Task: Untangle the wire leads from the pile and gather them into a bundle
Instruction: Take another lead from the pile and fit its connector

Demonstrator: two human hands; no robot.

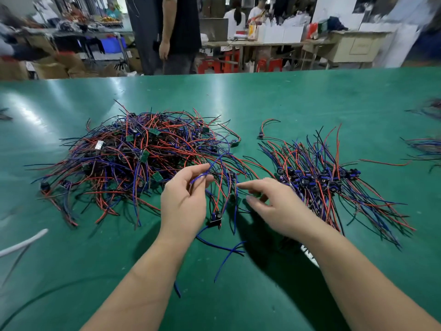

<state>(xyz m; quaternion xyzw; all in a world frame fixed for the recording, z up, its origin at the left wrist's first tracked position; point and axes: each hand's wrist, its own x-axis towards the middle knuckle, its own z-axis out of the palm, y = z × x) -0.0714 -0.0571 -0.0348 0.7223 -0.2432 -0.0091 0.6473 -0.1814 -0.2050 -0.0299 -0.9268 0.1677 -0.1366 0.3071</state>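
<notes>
Green matte table [262,96], head view. Left hand [183,199] raised off the surface, back toward the camera, thumb and forefinger [199,168] pinching a blue wire lead [198,177]; the other fingers curled in behind it. From the pinch the strand runs up and away into the tangled pile [133,158] of red, blue and black leads, which lies beyond and left of those fingers, small green boards scattered through it. Below the left fingertips a lead hangs down with a small black component [216,218] at its end, just above the table. Loose blue ends trail on the surface toward the wrist. Right hand [274,204] hovers right of the left fingertips, near but apart from them. Its forefinger [243,185] is stretched toward the left hand, thumb held apart beneath it, other fingers loosely bent. Nothing plainly gripped; whether a fingertip brushes a strand, cannot tell. A small green board [235,199] sits between the two hands' fingertips. The gathered bundle [334,182] lies on the table just beyond and right of the right-hand knuckles, black connectors lined across its middle, wires fanned both ways. One single lead [268,125] lies alone farther out, between pile and bundle. White cable [23,242] well left of the left forearm. A person [181,32] stands at the table's far edge.
</notes>
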